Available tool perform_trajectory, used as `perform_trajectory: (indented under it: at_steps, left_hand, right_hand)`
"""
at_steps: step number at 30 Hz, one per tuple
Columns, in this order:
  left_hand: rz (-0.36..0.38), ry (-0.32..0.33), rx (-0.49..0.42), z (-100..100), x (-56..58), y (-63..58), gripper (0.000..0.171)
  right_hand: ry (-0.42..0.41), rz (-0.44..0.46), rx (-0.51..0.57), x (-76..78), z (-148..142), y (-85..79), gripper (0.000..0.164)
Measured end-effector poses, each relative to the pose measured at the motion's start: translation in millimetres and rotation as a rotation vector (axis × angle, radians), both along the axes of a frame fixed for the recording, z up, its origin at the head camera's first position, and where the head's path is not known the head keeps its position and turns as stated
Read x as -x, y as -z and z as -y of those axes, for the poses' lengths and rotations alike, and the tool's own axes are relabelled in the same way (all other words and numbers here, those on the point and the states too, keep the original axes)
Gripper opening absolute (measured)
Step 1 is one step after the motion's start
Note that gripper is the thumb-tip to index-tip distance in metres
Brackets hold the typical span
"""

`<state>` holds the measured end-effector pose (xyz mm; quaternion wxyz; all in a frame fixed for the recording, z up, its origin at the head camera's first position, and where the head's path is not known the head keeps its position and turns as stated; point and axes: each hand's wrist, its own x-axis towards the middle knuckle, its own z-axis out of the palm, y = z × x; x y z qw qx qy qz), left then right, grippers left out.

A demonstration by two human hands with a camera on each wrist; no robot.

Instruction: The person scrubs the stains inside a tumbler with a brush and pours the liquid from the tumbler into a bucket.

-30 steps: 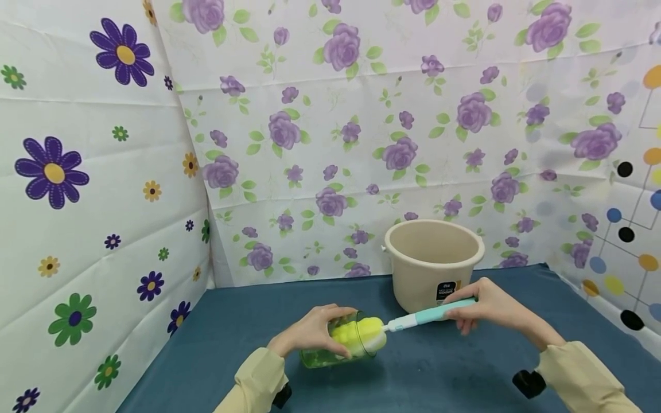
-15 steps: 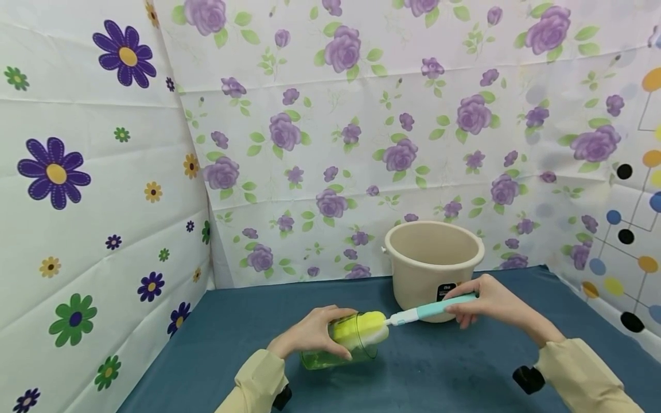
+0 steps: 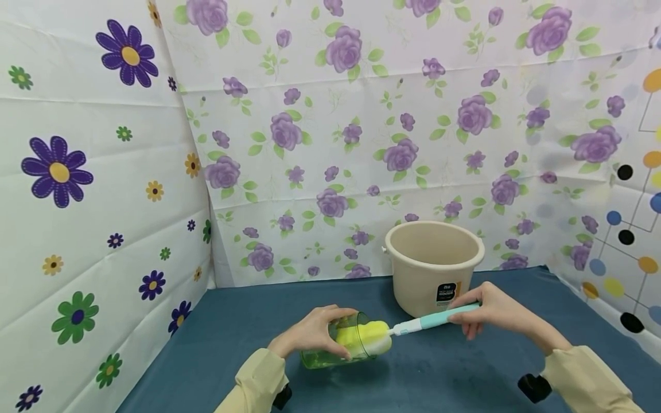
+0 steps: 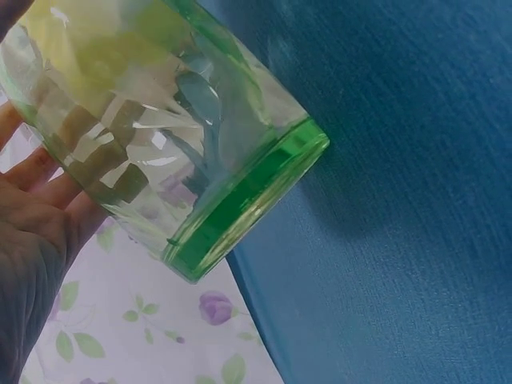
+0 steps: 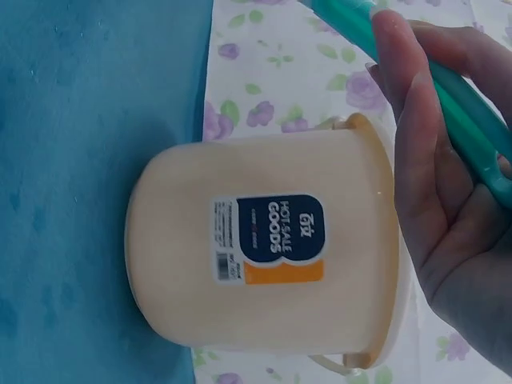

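Green cup (image 3: 326, 360): lying sideways, mouth facing right, low over the blue cloth (image 3: 232, 321); whether they are touching, I cannot tell.
Left hand (image 3: 317, 330): curling thumb and fingers round the cup.
Right hand (image 3: 490, 310): pinching the turquoise handle (image 3: 439, 319).
Sponge (image 3: 379, 337): sitting partly inside; aligning it with the cup's axis should be helping it clear the rim.
Base (image 4: 248, 212): showing clearly in the left wrist view; only the head view is showing the rim.

The label (image 5: 282, 232) on the beige bucket (image 5: 172, 240) reads "HOT-SALE GOODS".
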<state>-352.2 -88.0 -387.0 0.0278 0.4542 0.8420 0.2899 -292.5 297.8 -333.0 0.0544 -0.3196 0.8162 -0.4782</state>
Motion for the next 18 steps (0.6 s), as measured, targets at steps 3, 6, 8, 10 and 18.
perform_trajectory:
  at_steps: [3, 6, 8, 10, 18]
  left_hand:
    - [-0.002, 0.005, -0.004, -0.1, 0.4, 0.3, 0.075]
    - [-0.002, 0.007, -0.007, 0.1, 1.0, 1.3, 0.075]
    - [0.001, 0.007, -0.007, 0.2, 0.9, 1.4, 0.075]
    - [-0.001, 0.005, -0.006, 0.4, 0.6, 1.3, 0.075]
    - [-0.008, -0.006, -0.002, -0.1, 0.5, 0.5, 0.076]
  right_hand:
    - [-0.008, 0.009, 0.018, -0.7, 0.5, 2.7, 0.022]
    - [-0.008, 0.006, 0.032, -0.5, 1.4, 5.3, 0.022]
    - [-0.006, -0.003, 0.035, -0.5, 2.8, 5.6, 0.021]
    - [0.007, -0.006, 0.035, -0.8, 4.2, 4.8, 0.022]
    - [0.052, -0.042, 0.04, 2.4, 5.7, 1.1, 0.025]
